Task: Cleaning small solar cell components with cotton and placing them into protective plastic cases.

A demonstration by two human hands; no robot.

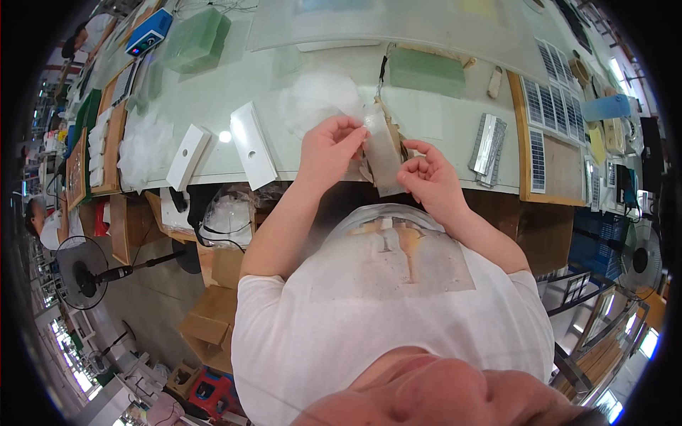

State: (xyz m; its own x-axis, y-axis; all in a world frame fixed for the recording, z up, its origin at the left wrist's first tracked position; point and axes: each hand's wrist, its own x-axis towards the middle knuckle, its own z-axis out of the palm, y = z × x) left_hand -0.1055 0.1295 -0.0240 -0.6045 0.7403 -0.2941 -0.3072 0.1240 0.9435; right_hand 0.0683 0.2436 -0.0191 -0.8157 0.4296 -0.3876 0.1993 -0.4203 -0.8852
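Between my hands, at the table's near edge, is a long flat grey rectangular piece [383,153] with a slightly cloudy, film-like surface. My left hand [330,149] pinches its left side near the far end, thumb and fingers closed. On the opposite side, lower down, my right hand [430,174] grips the edge with thumb and curled fingers. Behind the piece, a brownish ragged-edged object [387,117] is partly covered by it. Left of my left hand lie two white narrow boxes [253,145], each with a round mark.
Thin white sheets [323,99] lie beyond my left hand. Silvery strips [488,148] sit to the right, beside a wooden tray [550,193] of dark gridded panels. Green blocks [426,71] stand farther back, under a raised translucent shelf [398,25]. A blue device [148,34] is far left.
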